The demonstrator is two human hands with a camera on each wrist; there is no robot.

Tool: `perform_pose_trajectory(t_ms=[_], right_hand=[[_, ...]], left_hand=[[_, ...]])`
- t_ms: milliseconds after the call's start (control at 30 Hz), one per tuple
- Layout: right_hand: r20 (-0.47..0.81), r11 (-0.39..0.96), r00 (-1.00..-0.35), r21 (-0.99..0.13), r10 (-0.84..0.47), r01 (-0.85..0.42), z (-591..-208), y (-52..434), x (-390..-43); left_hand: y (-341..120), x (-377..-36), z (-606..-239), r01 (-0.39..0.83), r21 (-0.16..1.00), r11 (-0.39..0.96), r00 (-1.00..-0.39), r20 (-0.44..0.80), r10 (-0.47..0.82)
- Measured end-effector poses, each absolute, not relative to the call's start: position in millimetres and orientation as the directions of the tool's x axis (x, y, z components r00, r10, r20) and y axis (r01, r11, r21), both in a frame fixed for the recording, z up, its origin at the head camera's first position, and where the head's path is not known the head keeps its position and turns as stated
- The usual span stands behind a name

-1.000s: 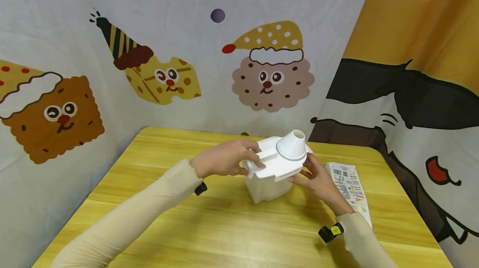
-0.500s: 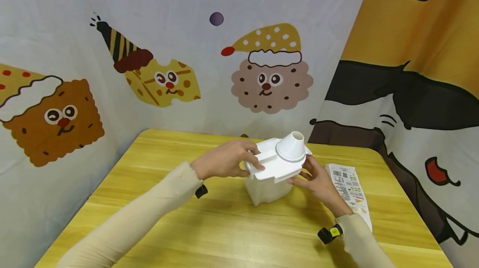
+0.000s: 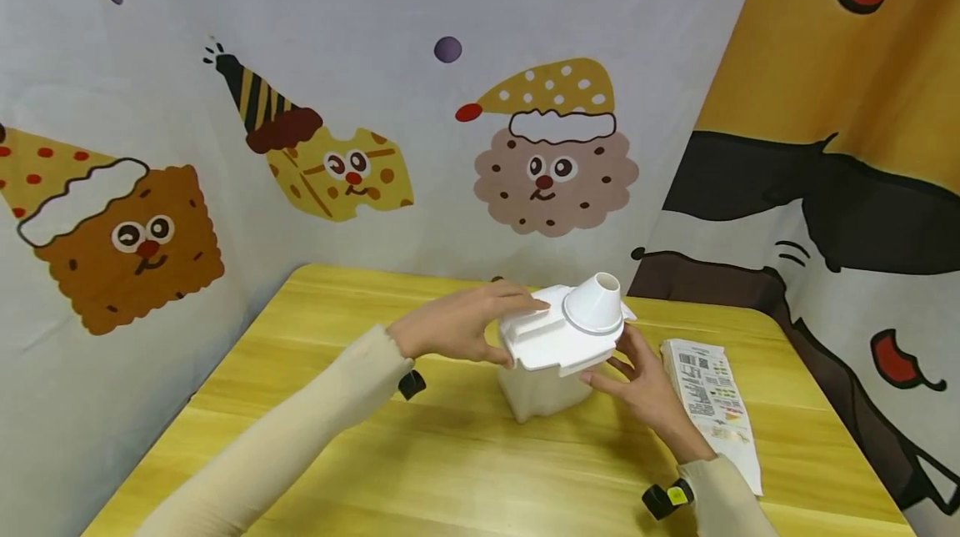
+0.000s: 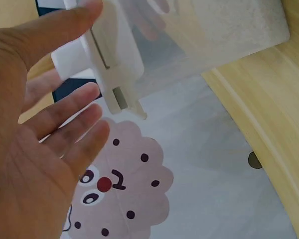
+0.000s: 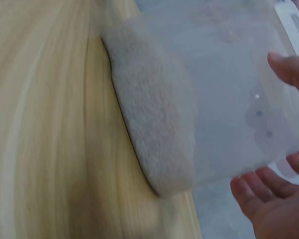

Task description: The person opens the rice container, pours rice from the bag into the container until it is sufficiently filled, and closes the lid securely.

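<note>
A translucent rice container (image 3: 542,395) stands on the table, with pale rice-like grains (image 5: 149,109) filling its lower part. Its white lid (image 3: 558,343) is on, and a white cone-shaped cup (image 3: 595,305) rises from the lid's right side. My left hand (image 3: 461,322) reaches over the lid's left end, thumb at the lid's edge. In the left wrist view its other fingers (image 4: 74,119) are extended, away from the lid's surface. My right hand (image 3: 648,395) holds the container's right side just under the lid, thumb (image 5: 289,69) on one wall and fingers round the other side.
A flat white packet (image 3: 712,412) with print lies on the table to the right of the container. Wood-grain table (image 3: 450,470) surrounds them. A printed cloth (image 3: 360,20) with cartoon food hangs along the table's far and side edges.
My left fingers have loosened from around the ridge on the lid and straightened. My right hand keeps its place at the container's side. The whole head view has shifted slightly.
</note>
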State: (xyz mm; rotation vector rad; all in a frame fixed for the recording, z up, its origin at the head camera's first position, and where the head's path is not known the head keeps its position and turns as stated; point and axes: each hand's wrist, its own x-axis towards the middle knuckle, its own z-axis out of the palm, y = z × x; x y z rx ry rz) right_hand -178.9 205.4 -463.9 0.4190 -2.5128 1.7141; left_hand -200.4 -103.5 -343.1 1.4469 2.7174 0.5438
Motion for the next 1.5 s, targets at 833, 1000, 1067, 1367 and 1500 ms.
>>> perform_pose_trajectory(t_ms=[833, 1000, 1067, 1367, 1500], right_hand=[[0.219, 0.291, -0.918, -0.902, -0.331, -0.32, -451, 212, -206], [0.204, 0.289, -0.903, -0.901, -0.379, -0.325, -453, 218, -212], [0.204, 0.281, -0.896, -0.902, -0.394, -0.329, -454, 220, -214], [0.174, 0.231, -0.843, -0.916, -0.508, -0.328, -453, 226, -221], [0.158, 0.237, -0.845, -0.919, -0.51, -0.314, -454, 229, -217]], left_hand=[[-98, -195, -346, 0.755, 0.34, 0.561, -0.644, 0.226, 0.731], [-92, -185, -348, 0.735, 0.327, 0.594, -0.672, 0.233, 0.703], [-90, -181, -348, 0.72, 0.331, 0.61, -0.689, 0.236, 0.685], [-78, -162, -352, 0.677, 0.357, 0.644, -0.735, 0.287, 0.614], [-76, -160, -354, 0.677, 0.36, 0.642, -0.734, 0.272, 0.622]])
